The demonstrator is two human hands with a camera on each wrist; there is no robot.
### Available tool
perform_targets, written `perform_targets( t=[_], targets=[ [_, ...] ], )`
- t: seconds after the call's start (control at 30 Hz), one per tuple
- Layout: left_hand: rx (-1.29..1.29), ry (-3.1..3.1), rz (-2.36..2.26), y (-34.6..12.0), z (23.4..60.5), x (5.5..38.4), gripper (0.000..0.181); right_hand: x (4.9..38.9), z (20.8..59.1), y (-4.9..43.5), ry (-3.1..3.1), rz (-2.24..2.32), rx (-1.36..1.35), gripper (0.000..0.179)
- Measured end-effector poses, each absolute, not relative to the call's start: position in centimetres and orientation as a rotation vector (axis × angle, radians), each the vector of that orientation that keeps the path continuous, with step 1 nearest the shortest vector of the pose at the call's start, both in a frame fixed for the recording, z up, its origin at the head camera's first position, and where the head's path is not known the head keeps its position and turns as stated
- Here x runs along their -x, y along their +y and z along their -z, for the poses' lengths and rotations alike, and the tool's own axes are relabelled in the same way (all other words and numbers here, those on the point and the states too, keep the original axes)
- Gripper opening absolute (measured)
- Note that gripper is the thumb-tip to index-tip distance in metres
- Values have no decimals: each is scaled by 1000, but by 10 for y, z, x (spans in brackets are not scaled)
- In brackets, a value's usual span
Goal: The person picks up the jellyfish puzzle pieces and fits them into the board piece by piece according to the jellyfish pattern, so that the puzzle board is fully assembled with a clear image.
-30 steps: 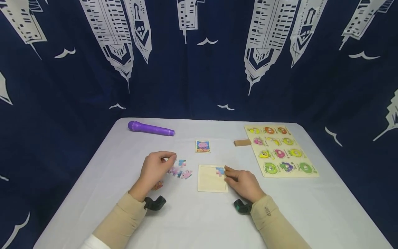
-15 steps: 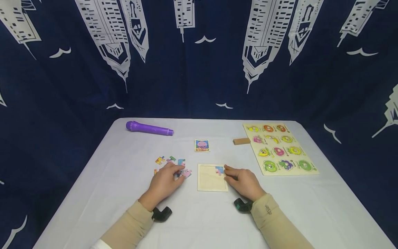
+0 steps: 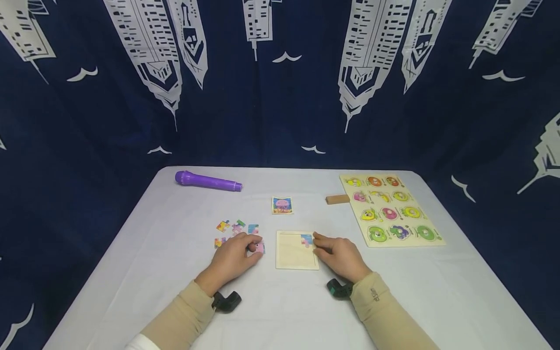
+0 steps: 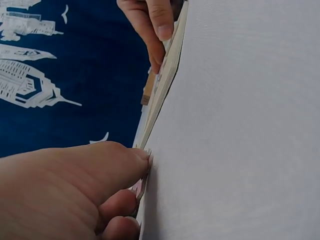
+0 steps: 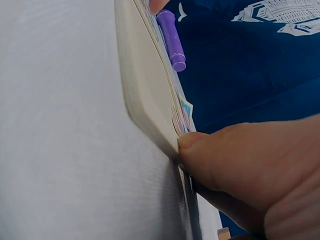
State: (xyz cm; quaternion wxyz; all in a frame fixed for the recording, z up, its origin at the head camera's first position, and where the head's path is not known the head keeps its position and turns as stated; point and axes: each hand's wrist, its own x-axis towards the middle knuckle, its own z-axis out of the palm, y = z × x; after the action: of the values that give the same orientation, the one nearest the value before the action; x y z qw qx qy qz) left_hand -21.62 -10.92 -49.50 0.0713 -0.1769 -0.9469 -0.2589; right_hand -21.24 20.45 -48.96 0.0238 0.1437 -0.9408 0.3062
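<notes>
My left hand (image 3: 234, 257) is at the left group of jigsaw pieces, thumb and index finger at a pink jigsaw piece (image 3: 260, 247) lying on the table. In the left wrist view the thumb tip meets the piece's edge; the other fingers curl beneath. A square wooden puzzle tray (image 3: 296, 255) lies to the right, with one blue-and-pink piece (image 3: 306, 239) in its upper right corner. My right hand (image 3: 343, 257) holds the tray's right edge between thumb and index finger. In the right wrist view its thumb (image 5: 200, 150) presses the tray's corner.
Several loose jigsaw pieces (image 3: 223, 226) lie beyond the left hand. Farther back are a small picture card (image 3: 282, 205), a purple toy microphone (image 3: 208, 181) and a brown block (image 3: 337, 199). A fruit puzzle board (image 3: 393, 209) lies at the right.
My left hand has come down and toward me, rightward over the pieces, and its fingers have closed in on the pink piece. The right hand stays at the tray's edge.
</notes>
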Motion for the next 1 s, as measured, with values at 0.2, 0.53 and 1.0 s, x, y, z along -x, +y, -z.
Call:
perform_targets(
  t=[0.2,0.53,1.0],
  targets=[
    [492,-2880,773,-108,492,214,37,213,491,204,-2903,-952,-448,35],
    [456,-2887,845,-108,492,214,41,212,491,205,-2903,-955,-444,36],
    [412,-2691,1104,-106,491,215,17,213,493,205,-2908,-964,-444,36]
  ],
)
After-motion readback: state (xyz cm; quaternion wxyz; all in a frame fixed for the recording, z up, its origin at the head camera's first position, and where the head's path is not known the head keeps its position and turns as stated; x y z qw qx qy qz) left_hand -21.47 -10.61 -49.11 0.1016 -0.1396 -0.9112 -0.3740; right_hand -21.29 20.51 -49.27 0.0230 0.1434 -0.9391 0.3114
